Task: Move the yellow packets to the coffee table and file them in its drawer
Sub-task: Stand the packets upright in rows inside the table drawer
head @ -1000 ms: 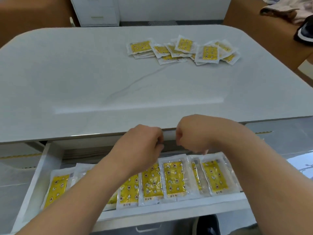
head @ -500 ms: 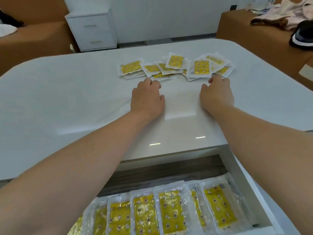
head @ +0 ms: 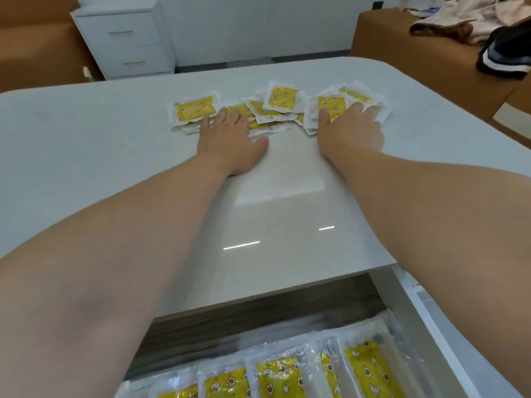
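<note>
Hands: both reach across the tabletop to the far pile, palms down.
Left hand (head: 227, 136): fingers straight and laid on the left part of the pile, thumb on bare tabletop; it grips nothing.
Right hand (head: 350, 127): fingers spread flat over the right part of the pile; nothing pinched.
Loose yellow packets (head: 283, 96): an overlapping heap of clear-edged sachets on the far half of the coffee table (head: 86, 153), under and beyond both sets of fingertips.
Drawer (head: 425, 311): pulled out below the table's near edge, with a white side wall on the right and dark wood grain at its back.
Filed packets (head: 280, 377): a row side by side in the drawer, slightly overlapping; the left end is hidden behind the left forearm.
Edges: the table's far corners are rounded; the heap lies well in from every edge.
Open room: bare glossy tabletop between heap and near edge, crossed only by the two forearms; a bare strip of drawer behind the row.
Around: white two-drawer cabinet (head: 126, 38) beyond the far-left corner; brown sofa (head: 416, 53) with clothes (head: 474, 21) at far right.
</note>
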Available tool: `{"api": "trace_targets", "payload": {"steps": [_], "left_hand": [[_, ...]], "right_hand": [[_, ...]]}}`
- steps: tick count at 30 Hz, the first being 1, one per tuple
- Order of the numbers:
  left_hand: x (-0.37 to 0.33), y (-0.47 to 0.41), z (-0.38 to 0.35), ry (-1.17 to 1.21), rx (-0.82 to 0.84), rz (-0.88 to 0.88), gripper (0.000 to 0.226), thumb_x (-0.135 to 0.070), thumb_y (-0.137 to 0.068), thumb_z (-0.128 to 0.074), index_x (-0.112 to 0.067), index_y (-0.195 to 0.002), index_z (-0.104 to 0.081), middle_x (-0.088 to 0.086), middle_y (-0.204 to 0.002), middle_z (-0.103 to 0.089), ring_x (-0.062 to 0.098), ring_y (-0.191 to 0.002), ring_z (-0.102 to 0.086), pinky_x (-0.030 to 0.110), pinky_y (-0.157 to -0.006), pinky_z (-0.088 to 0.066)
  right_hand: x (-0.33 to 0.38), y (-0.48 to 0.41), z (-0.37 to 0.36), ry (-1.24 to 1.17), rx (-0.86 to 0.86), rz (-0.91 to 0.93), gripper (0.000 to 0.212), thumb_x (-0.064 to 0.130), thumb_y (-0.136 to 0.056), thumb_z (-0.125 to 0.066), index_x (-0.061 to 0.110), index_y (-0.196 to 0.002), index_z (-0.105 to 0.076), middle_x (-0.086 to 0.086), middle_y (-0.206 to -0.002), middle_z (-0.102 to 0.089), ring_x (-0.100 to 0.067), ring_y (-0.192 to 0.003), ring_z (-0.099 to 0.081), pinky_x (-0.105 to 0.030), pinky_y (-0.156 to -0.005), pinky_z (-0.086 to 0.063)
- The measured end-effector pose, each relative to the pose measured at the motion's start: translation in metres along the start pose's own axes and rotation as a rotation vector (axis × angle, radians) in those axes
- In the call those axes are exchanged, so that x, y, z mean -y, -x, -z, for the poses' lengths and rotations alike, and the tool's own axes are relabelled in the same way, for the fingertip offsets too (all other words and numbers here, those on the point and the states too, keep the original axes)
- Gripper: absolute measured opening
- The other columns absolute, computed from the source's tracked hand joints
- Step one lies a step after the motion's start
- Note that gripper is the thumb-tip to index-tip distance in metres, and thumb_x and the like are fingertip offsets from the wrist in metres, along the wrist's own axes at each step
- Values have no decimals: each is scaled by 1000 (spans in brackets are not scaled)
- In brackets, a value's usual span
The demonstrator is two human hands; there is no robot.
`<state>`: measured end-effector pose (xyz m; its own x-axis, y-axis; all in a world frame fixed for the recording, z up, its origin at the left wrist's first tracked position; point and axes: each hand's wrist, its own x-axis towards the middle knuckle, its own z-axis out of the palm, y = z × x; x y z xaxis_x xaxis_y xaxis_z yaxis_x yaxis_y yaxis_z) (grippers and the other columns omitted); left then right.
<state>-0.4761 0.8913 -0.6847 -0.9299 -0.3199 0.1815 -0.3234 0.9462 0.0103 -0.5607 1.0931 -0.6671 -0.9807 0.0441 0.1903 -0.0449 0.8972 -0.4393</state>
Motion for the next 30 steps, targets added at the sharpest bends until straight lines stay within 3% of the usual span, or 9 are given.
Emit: {"api": "trace_targets", "payload": {"steps": [3,6,8,10,14,20,30], "left_hand": [[0,5,4,-6,-93,-33,69,-65,-91,-34,-19,-137,-56,3,-145,-52,27,-142,-38,51,-116,-25],[-1,12,8,15,-153,-32,54,-60,-91,-40,-24,-119,-68,2,-125,-62,27,-127,-49,46,-109,-30],[-1,16,10,74,-224,-22,42,-55,-93,-42,-25,-94,-71,-1,-102,-63,26,-112,-56,44,-102,-33],[-1,19,11,105,-286,-12,37,-49,-97,-43,-25,-83,-66,-2,-91,-61,26,-104,-58,43,-96,-34],[3,17,9,144,-329,56,25,-42,-97,-52,-21,-106,-61,5,-107,-67,30,-110,-57,43,-95,-37],[0,12,6,57,-167,354,70,-61,-89,-47,-11,-137,-48,13,-140,-51,33,-131,-44,48,-104,-36],[0,9,7,74,-181,440,57,-51,-93,-44,-12,-134,-49,14,-138,-54,33,-129,-44,46,-102,-35]], "right_hand": [[0,1,0,39,7,8,72,60,-100,-42,6,-147,-38,-16,-156,-33,-36,-136,-45,-45,-105,-41],[-1,1,0,56,10,4,69,57,-100,-44,6,-147,-39,-15,-152,-39,-36,-136,-45,-45,-105,-41],[0,3,1,39,13,10,66,54,-99,-46,7,-146,-40,-15,-150,-41,-36,-135,-45,-45,-105,-41],[0,4,3,2,2,6,64,52,-97,-48,8,-143,-39,-14,-148,-43,-37,-133,-47,-45,-103,-41],[0,5,3,-64,-23,-21,63,52,-96,-46,10,-141,-37,-14,-143,-49,-37,-130,-50,-45,-99,-42],[-2,2,1,1,-2,-9,80,70,-92,-47,11,-145,-37,-12,-143,-52,-35,-131,-51,-44,-100,-43],[-4,2,10,-150,68,-56,56,44,-84,-58,16,-132,-48,-1,-122,-64,-29,-114,-61,-36,-78,-40]]}}
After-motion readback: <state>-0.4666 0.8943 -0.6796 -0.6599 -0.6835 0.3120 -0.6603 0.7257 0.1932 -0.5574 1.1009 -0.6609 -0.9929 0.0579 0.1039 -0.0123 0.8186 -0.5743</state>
